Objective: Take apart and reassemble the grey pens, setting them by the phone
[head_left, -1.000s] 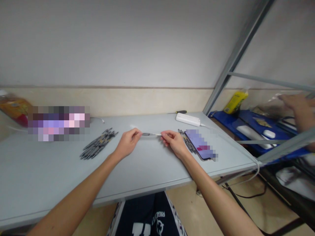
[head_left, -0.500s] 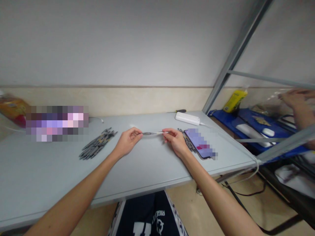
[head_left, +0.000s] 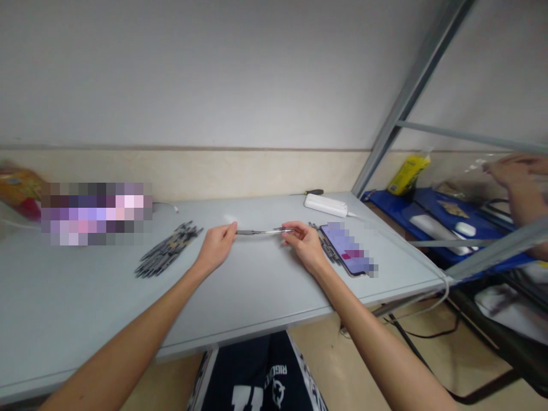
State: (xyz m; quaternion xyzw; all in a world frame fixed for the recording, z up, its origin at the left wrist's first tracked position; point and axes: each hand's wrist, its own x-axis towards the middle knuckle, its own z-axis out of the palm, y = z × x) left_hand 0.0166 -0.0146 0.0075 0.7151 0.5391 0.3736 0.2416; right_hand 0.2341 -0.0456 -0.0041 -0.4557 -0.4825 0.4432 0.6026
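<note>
A slim pen (head_left: pixel 261 232), grey toward one end and clear or silvery toward the other, stretches level between my two hands just above the table. My left hand (head_left: pixel 217 244) is closed, pinching the grey end between thumb and finger. At the other end my right hand (head_left: pixel 303 241) grips the clear part with its fingertips, which partly hide it. Left of my left hand lies a pile of dark grey pens (head_left: pixel 169 251). Another pile of pens (head_left: pixel 327 242) sits just beyond my right hand, beside a phone (head_left: pixel 349 251) with its screen lit.
A white power strip (head_left: pixel 326 205) with a cable lies at the back right, a screwdriver (head_left: pixel 314 192) behind it. A blurred-out device (head_left: pixel 96 214) stands at the left near an orange packet (head_left: pixel 19 185). Metal frame bars (head_left: pixel 385 142) rise at right; beyond them another person's hand (head_left: pixel 507 171) shows.
My left hand has shifted slightly left and its grip has moved toward the pen's grey end, so more of the grey part shows. My right hand has stayed nearly in place.
</note>
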